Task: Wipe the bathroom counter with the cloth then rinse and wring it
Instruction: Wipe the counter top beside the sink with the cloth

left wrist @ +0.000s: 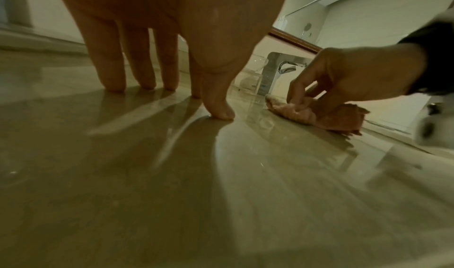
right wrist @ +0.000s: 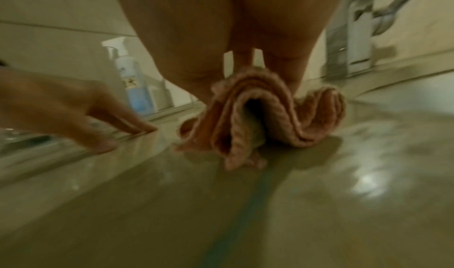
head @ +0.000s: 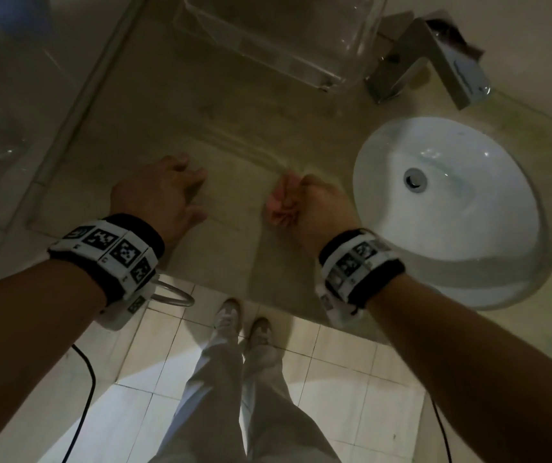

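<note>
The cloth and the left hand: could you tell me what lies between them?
Only bare counter between cloth and left hand, clearest in the left wrist view.

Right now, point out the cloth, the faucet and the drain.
cloth (right wrist: pixel 260 117), right wrist view, on its bunched pink folds
faucet (head: pixel 435 58), head view, on the metal spout
drain (head: pixel 414 179), head view, on the metal plug in the basin

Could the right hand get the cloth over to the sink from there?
Probably yes. The right hand grips the cloth on the counter, and the sink lies just beside it with nothing between.
</note>
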The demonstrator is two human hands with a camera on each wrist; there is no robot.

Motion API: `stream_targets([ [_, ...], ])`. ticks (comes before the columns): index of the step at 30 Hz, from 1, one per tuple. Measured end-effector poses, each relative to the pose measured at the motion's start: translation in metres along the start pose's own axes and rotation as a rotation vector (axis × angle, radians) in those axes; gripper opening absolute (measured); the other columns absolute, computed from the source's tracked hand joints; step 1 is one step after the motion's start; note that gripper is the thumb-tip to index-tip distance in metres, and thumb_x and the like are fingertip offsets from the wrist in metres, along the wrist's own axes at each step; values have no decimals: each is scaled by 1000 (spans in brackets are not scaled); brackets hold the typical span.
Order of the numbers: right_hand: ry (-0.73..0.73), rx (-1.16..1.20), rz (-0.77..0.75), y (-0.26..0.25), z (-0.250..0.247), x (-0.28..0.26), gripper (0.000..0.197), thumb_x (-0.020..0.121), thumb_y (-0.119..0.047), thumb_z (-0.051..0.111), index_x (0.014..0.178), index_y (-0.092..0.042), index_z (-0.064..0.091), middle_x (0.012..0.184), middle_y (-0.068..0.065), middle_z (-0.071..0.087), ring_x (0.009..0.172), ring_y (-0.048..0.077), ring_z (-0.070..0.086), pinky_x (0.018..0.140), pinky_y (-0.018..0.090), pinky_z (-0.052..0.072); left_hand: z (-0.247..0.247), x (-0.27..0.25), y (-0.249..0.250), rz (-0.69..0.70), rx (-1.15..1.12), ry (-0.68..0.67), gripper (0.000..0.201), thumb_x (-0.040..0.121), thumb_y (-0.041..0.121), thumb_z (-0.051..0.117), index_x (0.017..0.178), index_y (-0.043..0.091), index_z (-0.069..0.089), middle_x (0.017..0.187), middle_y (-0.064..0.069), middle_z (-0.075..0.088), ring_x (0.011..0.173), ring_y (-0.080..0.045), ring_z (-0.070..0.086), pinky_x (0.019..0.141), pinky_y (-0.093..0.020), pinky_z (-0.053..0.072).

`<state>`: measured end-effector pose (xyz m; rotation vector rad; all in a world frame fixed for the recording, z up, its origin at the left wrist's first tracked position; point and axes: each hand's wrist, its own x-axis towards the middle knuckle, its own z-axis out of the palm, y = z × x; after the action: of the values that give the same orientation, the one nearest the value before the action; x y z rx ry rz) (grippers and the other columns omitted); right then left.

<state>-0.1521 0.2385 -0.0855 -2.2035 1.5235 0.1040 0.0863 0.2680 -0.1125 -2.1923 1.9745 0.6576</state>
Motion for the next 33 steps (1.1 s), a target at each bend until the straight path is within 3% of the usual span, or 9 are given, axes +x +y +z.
stream_targets([
  [6, 64, 65, 110, 27, -20, -8, 11, 86, -24, 65, 88, -15, 71, 85, -9, 49, 74, 11, 42, 67, 25, 32, -1, -3, 7, 19, -24, 13, 63, 82, 42, 71, 140, 25, 51, 155, -6, 37, 137, -32, 39, 110, -46, 35],
  [10, 31, 44, 58, 25, -7, -28, 14, 87, -19, 61, 94, -15, 72, 99, 0, 61, 79, 17, 53, 67, 25, 32, -4, -9, 26, 83, -56, 6, 52, 81, 33, 73, 130, 20, 61, 153, -3, 41, 135, -32, 41, 109, -46, 37],
  [14, -74, 24, -61, 17, 18, -58, 28, 84, -11, 60, 110, -16, 70, 118, 6, 63, 98, 34, 62, 80, 38, 53, 8, -21, 58, 174, -91, -38, 61, 76, 42, 77, 132, 25, 59, 154, 2, 38, 138, -28, 34, 111, -38, 30],
  [17, -57, 63, -70, 10, 43, -86, 24, 84, -23, 61, 104, -15, 72, 105, 7, 67, 77, 36, 63, 66, 42, 55, 19, -27, 78, 278, -11, -77, 70, 76, 47, 74, 139, 27, 50, 157, 2, 33, 142, -25, 28, 115, -32, 22],
  [21, -34, 97, -35, 9, 53, -103, 22, 76, -19, 69, 97, -20, 72, 105, 4, 67, 66, 33, 59, 56, 39, 53, 25, -29, 83, 326, 72, -90, 78, 72, 50, 75, 140, 23, 49, 155, -3, 36, 143, -28, 29, 116, -41, 27],
  [26, 73, 220, 7, 11, 33, -83, 33, 81, -39, 52, 96, -19, 74, 106, 5, 68, 79, 31, 68, 67, 36, 57, 24, -28, 83, 341, 110, -102, 78, 73, 52, 73, 140, 22, 49, 155, -4, 36, 143, -29, 32, 115, -43, 29],
  [29, 128, 242, 169, 29, 10, -57, 20, 85, -18, 59, 99, -21, 73, 113, 3, 66, 98, 26, 63, 80, 37, 53, 24, -28, 85, 319, 131, -133, 81, 77, 56, 67, 147, 28, 37, 161, 2, 23, 147, -25, 22, 115, -44, 27],
  [31, 198, 358, 321, 42, 0, -43, 14, 83, -17, 59, 88, -18, 72, 105, 3, 69, 94, 26, 65, 80, 38, 53, 24, -28, 85, 310, 139, -146, 82, 78, 56, 65, 148, 29, 34, 162, 3, 21, 148, -24, 20, 116, -43, 26],
  [33, 187, 262, 314, 44, -2, -40, 14, 85, -20, 59, 87, -17, 73, 109, 4, 68, 97, 27, 63, 82, 30, 48, 25, -28, 86, 310, 141, -154, 82, 78, 56, 65, 148, 29, 33, 162, 3, 20, 147, -25, 20, 116, -45, 26],
])
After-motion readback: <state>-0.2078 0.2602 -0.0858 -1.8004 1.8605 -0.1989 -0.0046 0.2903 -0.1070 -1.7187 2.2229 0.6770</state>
